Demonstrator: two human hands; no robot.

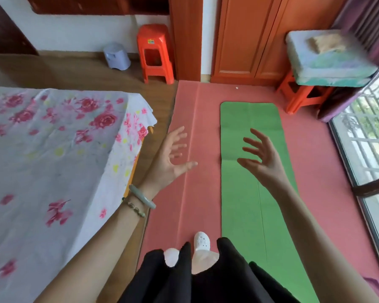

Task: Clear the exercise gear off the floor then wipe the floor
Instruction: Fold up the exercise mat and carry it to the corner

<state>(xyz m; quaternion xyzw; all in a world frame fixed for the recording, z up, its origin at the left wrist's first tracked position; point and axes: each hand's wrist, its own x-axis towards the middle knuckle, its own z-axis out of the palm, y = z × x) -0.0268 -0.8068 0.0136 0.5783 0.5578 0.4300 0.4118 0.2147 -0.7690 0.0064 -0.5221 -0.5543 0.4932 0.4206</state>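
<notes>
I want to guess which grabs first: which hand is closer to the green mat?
Right. The right hand is over the green mat, fingers spread. The left hand is beside it, over the red floor covering.

A floral-sheeted bed (42, 149) stands at my left on the wood floor (79, 73). Ahead: a red stool (154, 38), a bin (116, 56), an orange wardrobe (245, 40). Daylight enters the window (368, 132) at my right.

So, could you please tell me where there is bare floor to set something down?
Free: the pink floor strip between the bed and green mat, and the patch between the mat's far end and wardrobe. Crowded: the window corner, by the cushioned stool.
</notes>
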